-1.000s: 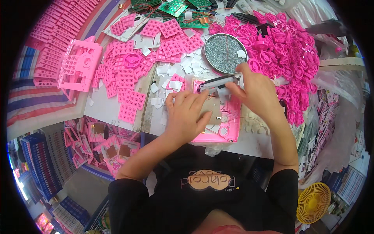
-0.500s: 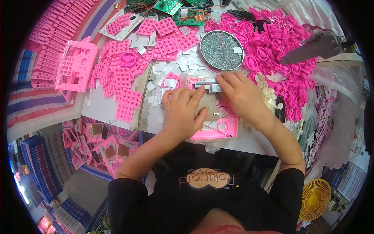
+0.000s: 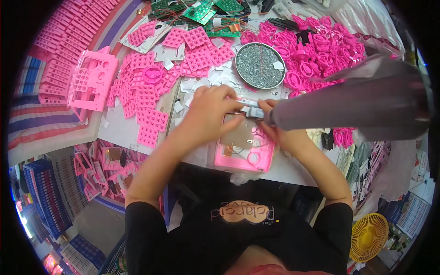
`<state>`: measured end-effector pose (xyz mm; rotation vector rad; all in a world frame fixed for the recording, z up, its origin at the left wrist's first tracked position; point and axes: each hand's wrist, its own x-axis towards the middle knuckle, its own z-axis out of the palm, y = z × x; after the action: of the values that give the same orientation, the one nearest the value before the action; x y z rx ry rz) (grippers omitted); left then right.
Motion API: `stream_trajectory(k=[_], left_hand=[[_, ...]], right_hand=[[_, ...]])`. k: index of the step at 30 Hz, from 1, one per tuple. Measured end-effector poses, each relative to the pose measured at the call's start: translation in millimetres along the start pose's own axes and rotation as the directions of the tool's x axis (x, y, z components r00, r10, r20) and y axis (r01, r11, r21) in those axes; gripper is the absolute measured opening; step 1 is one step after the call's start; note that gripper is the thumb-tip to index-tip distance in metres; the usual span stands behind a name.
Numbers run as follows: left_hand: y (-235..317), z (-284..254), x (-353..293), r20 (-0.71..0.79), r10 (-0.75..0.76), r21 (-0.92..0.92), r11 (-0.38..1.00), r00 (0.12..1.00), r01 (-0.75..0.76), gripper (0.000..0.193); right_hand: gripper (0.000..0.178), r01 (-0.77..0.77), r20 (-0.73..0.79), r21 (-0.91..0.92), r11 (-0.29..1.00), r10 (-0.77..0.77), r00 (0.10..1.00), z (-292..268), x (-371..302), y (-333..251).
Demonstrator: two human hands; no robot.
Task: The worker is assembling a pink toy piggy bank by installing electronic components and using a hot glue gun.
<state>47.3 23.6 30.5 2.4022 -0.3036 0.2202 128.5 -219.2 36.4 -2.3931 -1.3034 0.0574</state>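
Observation:
A pink plastic casing lies in front of me, with a brown board and thin wires inside. Across its far end sits a silver-grey mechanism. My left hand has its fingers and thumb closed around the left end of that mechanism. At the opposite end is my right hand, its fingers bent close to the mechanism. A thick grey tool-like cylinder with a narrow tip covers part of my right hand, so its grip is hidden. Whether the right fingers touch the tip cannot be told.
A round dish of small metal screws stands beyond the casing. Pink button pads are heaped left, pink ring-like parts right. Green circuit boards lie at the back. A pink housing stands at far left.
The grey cylinder has come leftward and nearer, its tip now beside my right fingers. My left hand has shifted slightly up and left. The casing has moved slightly left and toward me.

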Motion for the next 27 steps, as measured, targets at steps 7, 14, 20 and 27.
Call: stream_trajectory(k=[7,14,20,27], left_hand=[[-40,31,122,0.101,-0.064,0.475,0.880,0.993,0.008,0.016],[-52,50,126,-0.064,0.122,0.528,0.846,0.990,-0.070,0.016],[-53,39,127,-0.008,0.115,0.465,0.880,0.993,-0.098,0.013],[32,14,36,-0.071,0.189,-0.019,0.982,0.979,-0.190,0.009]], right_hand=[[0.047,-0.067,-0.152,0.884,0.462,0.421,0.894,-62,22,86],[0.043,0.203,-0.332,0.869,0.452,0.226,0.916,-110,87,59],[0.039,0.027,-0.328,0.783,0.622,0.376,0.866,-96,81,10],[0.047,0.220,-0.282,0.942,0.255,0.237,0.930,-75,27,-11]])
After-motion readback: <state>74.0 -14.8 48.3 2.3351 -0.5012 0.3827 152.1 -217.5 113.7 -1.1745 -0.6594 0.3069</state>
